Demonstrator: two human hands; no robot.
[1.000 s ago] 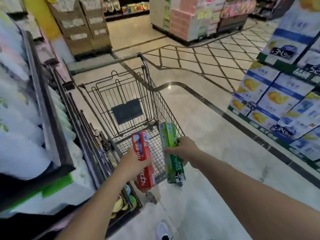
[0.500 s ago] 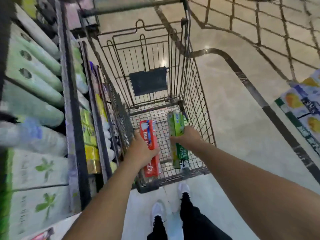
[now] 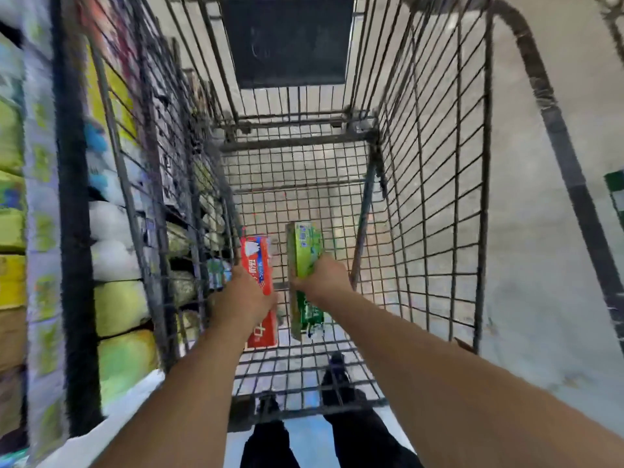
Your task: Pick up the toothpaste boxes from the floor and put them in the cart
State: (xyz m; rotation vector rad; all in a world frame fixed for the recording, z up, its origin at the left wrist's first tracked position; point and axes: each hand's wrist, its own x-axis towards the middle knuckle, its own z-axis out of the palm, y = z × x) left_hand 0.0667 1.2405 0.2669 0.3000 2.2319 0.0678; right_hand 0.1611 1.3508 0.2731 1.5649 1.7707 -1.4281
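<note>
Down inside the wire shopping cart [image 3: 435, 184] we have both arms reaching, each hand carrying one toothpaste box low over the mesh bottom. Our left hand [image 3: 241, 298] grips the red toothpaste box [image 3: 258, 265] around its middle, fingers curled over its left edge, the box lying lengthwise with its white-and-blue end pointing away from us. Our right hand [image 3: 322, 278] grips the green toothpaste box [image 3: 304, 251] the same way, wrapped around its middle from the right side, so that one end shows beyond the knuckles and the other end shows below the wrist. Both boxes sit side by side, near each other but apart, in the near part of the basket. We cannot tell whether either box already touches the mesh. At the far end of the cart a dark panel [image 3: 287, 42] hangs on the folded child seat. To our left, just beside the cart wall, store shelves [image 3: 72, 231] hold blurred yellow, green and white packages. Through the grid below we see our dark shoes [image 3: 336, 376] on the pale tiled floor [image 3: 540, 298].
</note>
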